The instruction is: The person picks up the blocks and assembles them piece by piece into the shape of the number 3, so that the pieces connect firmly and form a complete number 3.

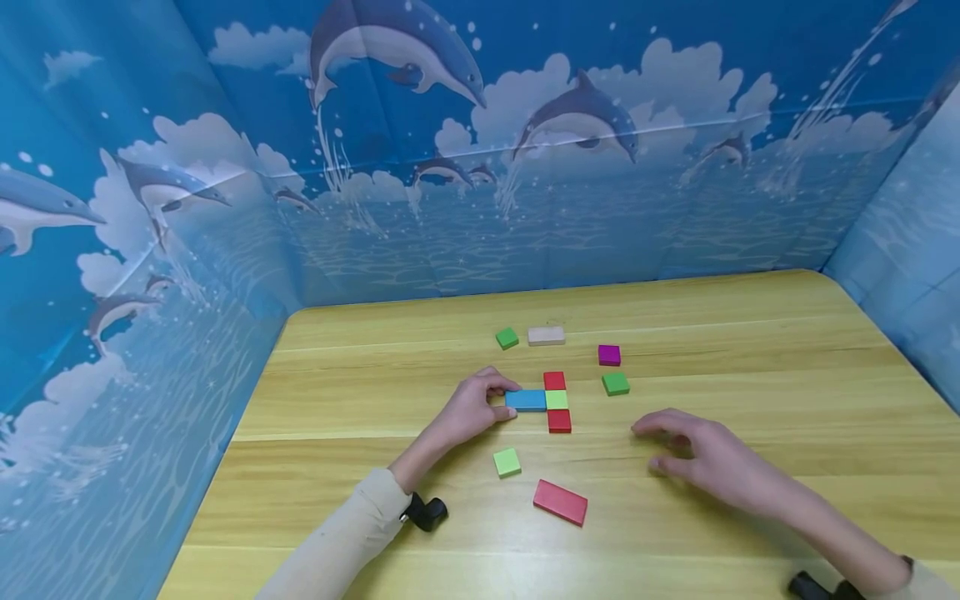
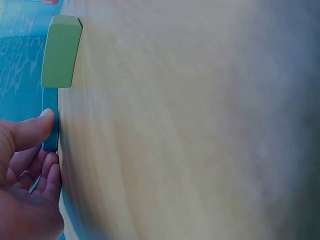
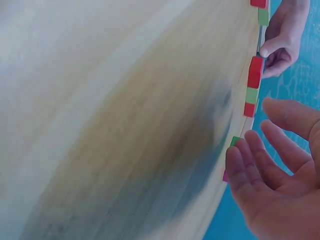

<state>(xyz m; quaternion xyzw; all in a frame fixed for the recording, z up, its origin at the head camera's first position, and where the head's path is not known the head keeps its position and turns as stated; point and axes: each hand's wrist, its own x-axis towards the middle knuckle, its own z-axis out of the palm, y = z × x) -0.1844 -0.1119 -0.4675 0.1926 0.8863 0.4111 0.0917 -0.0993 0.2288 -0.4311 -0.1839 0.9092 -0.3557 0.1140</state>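
My left hand (image 1: 474, 408) pinches the left end of a flat blue block (image 1: 527, 401) between thumb and fingers. The blue block's right end meets a light green square (image 1: 557, 399) that sits between an upper red square (image 1: 554, 381) and a lower red square (image 1: 559, 421). In the left wrist view, the thumb lies along the blue block (image 2: 51, 132), behind a light green block (image 2: 61, 52). Over the table to the right, my right hand (image 1: 708, 458) has loosely bent fingers and an empty grasp, as the right wrist view also shows.
Behind the assembled blocks lie a green square (image 1: 507, 337) and a pale pinkish block (image 1: 546, 336). To their right are a purple square (image 1: 609, 355) and another green square (image 1: 616, 383). Nearer me are a light green square (image 1: 507, 462) and a larger red block (image 1: 560, 502) on the wooden table (image 1: 337, 375).
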